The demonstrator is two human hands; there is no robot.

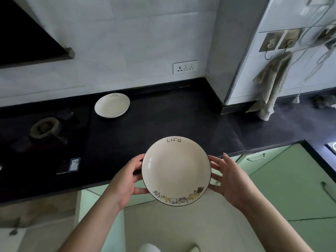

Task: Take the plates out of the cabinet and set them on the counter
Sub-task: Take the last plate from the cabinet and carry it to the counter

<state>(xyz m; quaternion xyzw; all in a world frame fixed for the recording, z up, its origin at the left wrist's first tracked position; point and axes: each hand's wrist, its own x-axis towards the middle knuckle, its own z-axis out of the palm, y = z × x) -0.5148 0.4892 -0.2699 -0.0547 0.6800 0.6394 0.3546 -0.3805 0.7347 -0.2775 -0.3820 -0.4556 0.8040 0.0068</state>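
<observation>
While a stove burner (45, 129) sits at the left end of the black counter (163, 122), a second plate (112, 105) lies flat on that counter just right of it; left hand (125, 180) curls fingers round the left rim of the held plate (176, 170), level above the counter's front edge; right hand (231, 179) grips its right rim, fingers spread; towel (272, 84) hangs over the counter's right end

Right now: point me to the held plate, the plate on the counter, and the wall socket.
held plate (175, 170), head view, centre of its bowl
plate on the counter (112, 105), head view, centre of its bowl
wall socket (185, 67), head view, middle of its faceplate
</observation>
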